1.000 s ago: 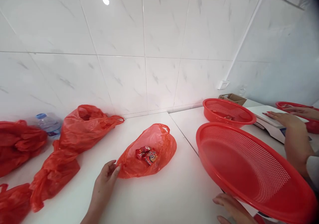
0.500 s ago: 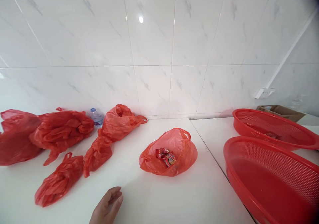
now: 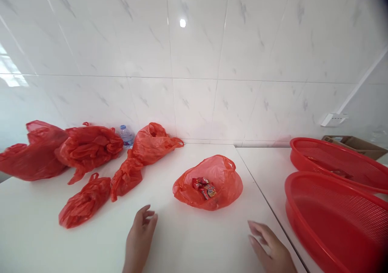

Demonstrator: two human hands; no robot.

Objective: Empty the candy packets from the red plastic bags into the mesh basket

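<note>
The soft, light red plastic bag [image 3: 226, 188] sits at lower centre of the bench [image 3: 45, 208], best held by its handle loop [image 3: 230, 164]; the left hand [image 3: 140, 240] and right hand [image 3: 271, 246] are empty, fingers [image 3: 254, 227] spread wide.

A packing-style workroom is indicated by white marble-patterned wall tiles [image 3: 194, 50], a long white desk [image 3: 197, 240] (two slabs butted together), red perforated plastic baskets [image 3: 330, 216] and crumpled red plastic bags [image 3: 91, 145].

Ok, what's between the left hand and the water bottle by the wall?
In the head view, a crumpled red plastic bag lies on the white table between the left hand and the plastic water bottle.
</note>
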